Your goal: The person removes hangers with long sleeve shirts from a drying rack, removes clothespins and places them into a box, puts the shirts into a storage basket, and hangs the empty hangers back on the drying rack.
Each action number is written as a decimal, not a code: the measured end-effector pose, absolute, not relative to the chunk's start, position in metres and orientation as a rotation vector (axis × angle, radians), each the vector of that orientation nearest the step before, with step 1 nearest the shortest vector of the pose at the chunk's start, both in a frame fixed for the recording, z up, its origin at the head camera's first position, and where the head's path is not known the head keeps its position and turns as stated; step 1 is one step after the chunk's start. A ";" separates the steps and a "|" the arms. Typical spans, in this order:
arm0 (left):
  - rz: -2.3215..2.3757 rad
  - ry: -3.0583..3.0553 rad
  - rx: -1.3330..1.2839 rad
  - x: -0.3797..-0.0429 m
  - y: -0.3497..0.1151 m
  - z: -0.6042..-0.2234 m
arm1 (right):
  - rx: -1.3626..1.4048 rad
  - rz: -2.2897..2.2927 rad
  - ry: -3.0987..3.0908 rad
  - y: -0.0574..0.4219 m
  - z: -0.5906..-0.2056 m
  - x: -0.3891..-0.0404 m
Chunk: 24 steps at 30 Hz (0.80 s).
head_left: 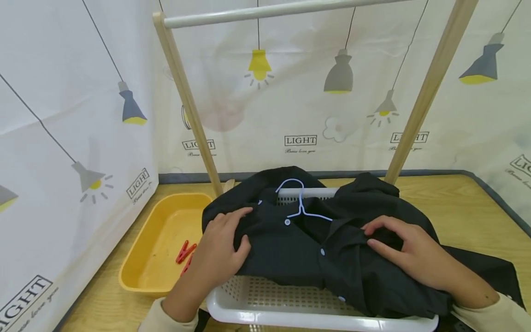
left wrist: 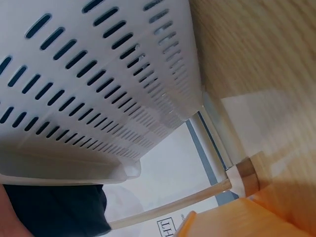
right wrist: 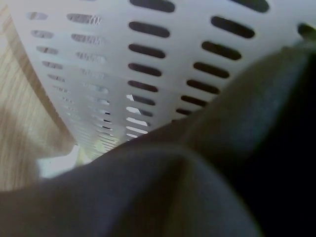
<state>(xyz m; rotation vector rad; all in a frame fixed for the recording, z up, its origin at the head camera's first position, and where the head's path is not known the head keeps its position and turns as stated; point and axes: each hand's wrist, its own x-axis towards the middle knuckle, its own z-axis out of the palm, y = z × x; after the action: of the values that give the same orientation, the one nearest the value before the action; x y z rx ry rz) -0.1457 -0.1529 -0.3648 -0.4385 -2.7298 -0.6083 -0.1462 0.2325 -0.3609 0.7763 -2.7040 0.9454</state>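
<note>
A black button-up shirt (head_left: 286, 253) with pale buttons lies spread across a white perforated basket (head_left: 282, 318). The hook and upper arms of a pale wire hanger (head_left: 300, 207) show at the shirt's neck; the rest is hidden under cloth. My left hand (head_left: 224, 244) rests on the shirt's left side, thumb and index finger apart. On the other side, my right hand (head_left: 415, 253) pinches a fold of the shirt front between thumb and bent fingers. Dark cloth (right wrist: 148, 197) covers much of the right wrist view, hiding that hand there.
A yellow tub (head_left: 145, 258) holding red clothespins (head_left: 184, 252) stands left of the basket. Behind rises a rack with wooden posts (head_left: 431, 87) and a white top bar (head_left: 282, 10). The wooden table (head_left: 464, 203) ends at a lamp-patterned backdrop (head_left: 290, 110).
</note>
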 end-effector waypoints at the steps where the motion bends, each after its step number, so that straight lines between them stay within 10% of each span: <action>1: -0.622 -2.723 -0.445 -0.145 -0.153 -0.365 | 0.779 0.946 -2.703 0.233 -0.362 -0.146; 24: -0.615 -2.607 -0.732 -0.148 -0.156 -0.364 | 0.769 0.907 -2.721 0.234 -0.359 -0.148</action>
<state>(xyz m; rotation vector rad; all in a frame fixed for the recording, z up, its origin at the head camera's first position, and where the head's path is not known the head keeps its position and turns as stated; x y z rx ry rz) -0.1484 -0.1564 -0.3639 -0.7323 -2.6071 -0.6154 -0.1479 0.2341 -0.3594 0.7690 -2.7207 0.9074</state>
